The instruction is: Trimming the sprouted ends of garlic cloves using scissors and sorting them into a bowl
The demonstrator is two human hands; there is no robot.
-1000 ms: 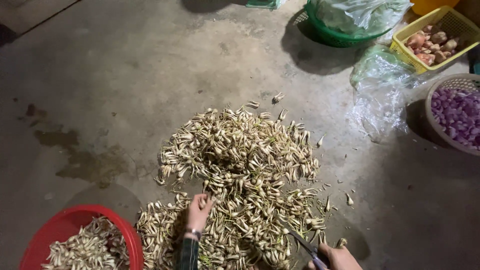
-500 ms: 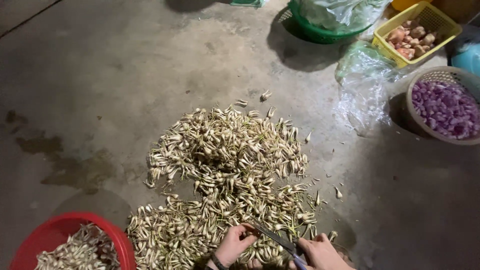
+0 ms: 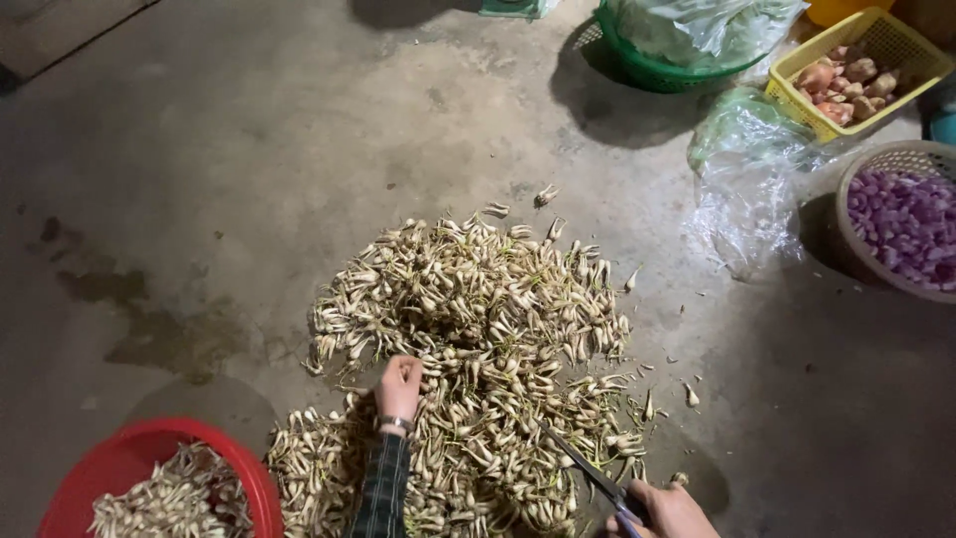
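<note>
On the concrete floor (image 3: 199, 149), the left hand (image 3: 398, 387) pinches bulbs in the pile (image 3: 478, 339); the right hand (image 3: 669, 510), right of it, grips scissors (image 3: 588, 468) aimed pileward.

One heap of pale bulbs (image 3: 468, 339) on floor. One red basin (image 3: 149, 448). One pair of scissors (image 3: 588, 468). Three baskets: green (image 3: 647, 65), yellow (image 3: 876, 35), pale (image 3: 856, 239). Two hands: left (image 3: 398, 387), right (image 3: 667, 510).

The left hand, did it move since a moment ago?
Yes. The left hand has gone from beside the scissors up into the pile of small white bulbs, farther from the right hand.
</note>
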